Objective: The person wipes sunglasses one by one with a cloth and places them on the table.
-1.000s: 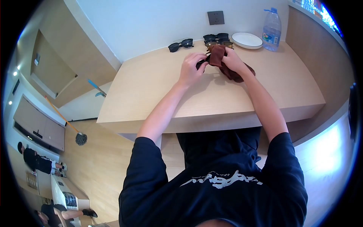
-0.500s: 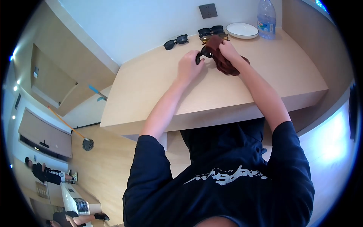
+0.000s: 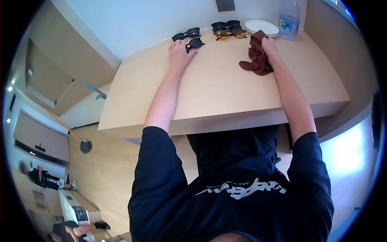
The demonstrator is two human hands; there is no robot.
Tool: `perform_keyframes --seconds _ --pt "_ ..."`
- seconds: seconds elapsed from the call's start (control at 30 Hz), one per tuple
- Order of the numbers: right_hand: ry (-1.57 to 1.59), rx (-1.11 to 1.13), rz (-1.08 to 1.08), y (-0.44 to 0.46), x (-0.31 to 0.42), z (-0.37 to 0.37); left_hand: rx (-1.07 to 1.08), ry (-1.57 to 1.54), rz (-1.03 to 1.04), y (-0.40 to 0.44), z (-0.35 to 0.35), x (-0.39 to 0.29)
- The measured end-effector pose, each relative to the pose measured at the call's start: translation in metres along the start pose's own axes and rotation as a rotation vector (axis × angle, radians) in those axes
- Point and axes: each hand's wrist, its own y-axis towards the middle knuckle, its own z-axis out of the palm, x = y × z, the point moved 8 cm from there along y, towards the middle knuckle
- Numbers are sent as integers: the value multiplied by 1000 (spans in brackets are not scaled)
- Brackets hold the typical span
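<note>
Left hand [image 3: 179, 55] grips black sunglasses [image 3: 196, 43], best kept clear of another pair [image 3: 194, 32] by the bench's back edge [image 3: 207, 35]; right hand [image 3: 270, 45] clutches cloth [image 3: 259, 58].

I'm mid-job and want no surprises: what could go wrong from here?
The sunglasses in the left hand look close to the pair behind; the two might knock and scratch. That hand sits right by a lens and could smudge it. The cloth in the right hand looks close to the plate, so a careless sweep might nudge it.
</note>
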Motion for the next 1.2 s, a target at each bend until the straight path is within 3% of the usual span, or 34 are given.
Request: perform_keyframes --seconds 0.07,0.17,0.33,0.7,0.77,0.87,0.93,1.0,1.13,1.2 --pt "-45 7 -8 3 -5 -1 -66 71 -4 -5 -9 -6" --pt "-14 44 -4 5 -5 4 69 128 -73 -8 0 4" --pt "-3 21 19 1 -4 3 85 -61 -165 0 24 26" --pt "-90 87 -56 -12 8 7 137 -170 -299 17 64 56" --pt "-76 108 -65 -3 4 11 -57 -88 -149 23 48 48" --pt "104 41 9 -10 5 8 -122 -136 -137 31 30 12" --pt "684 244 303 -39 15 26 -81 -206 -40 39 43 -21" --pt "719 291 273 -48 27 22 -112 -207 59 44 52 -63" --pt "771 264 119 -53 46 10 -167 -259 0 58 71 -102" --pt "753 194 79 -55 51 8 123 -191 -130 56 92 -103"
